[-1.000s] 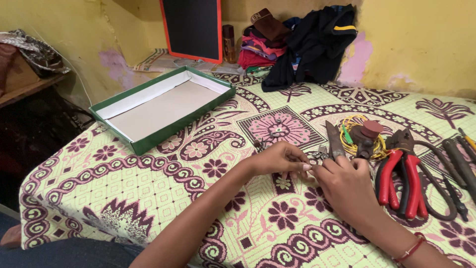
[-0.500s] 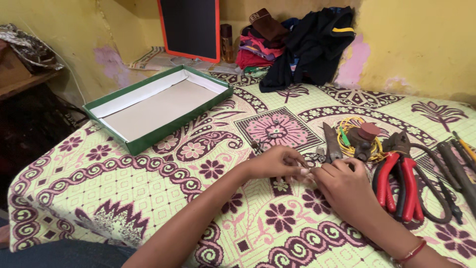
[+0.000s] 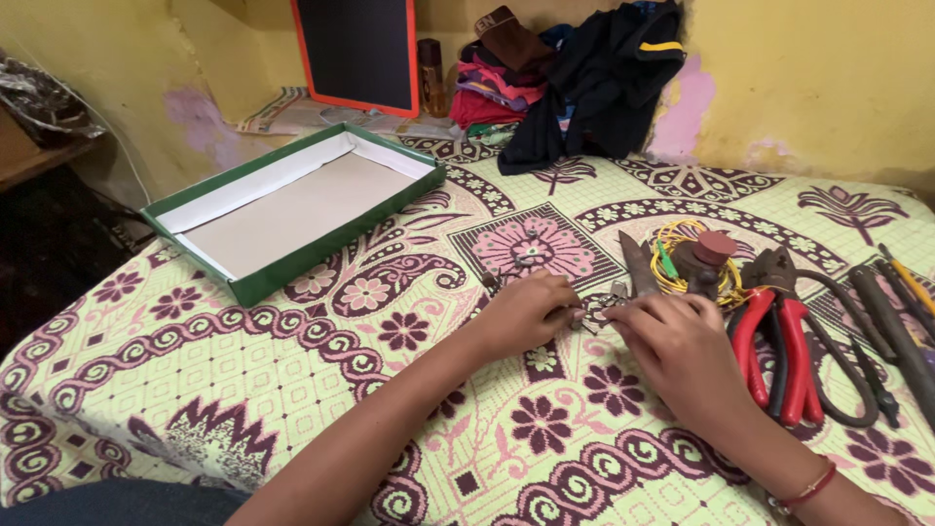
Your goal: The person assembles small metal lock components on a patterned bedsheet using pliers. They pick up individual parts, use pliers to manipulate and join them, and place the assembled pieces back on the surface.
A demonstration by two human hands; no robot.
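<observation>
Patterned floral bedspread (image 3: pixel 292 390) against yellow walls, left hand (image 3: pixel 526 312) and right hand (image 3: pixel 677 346) pinched together on a small metal part (image 3: pixel 591 314), red-handled pliers (image 3: pixel 774 346) just beside, green tray (image 3: pixel 292 209) well apart.

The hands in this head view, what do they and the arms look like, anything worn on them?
Both arms are bare, with no sleeves in sight. The left hand wears nothing. The right hand has a thin red and gold bangle at its wrist. No gloves, and no rings that I can see.
</observation>
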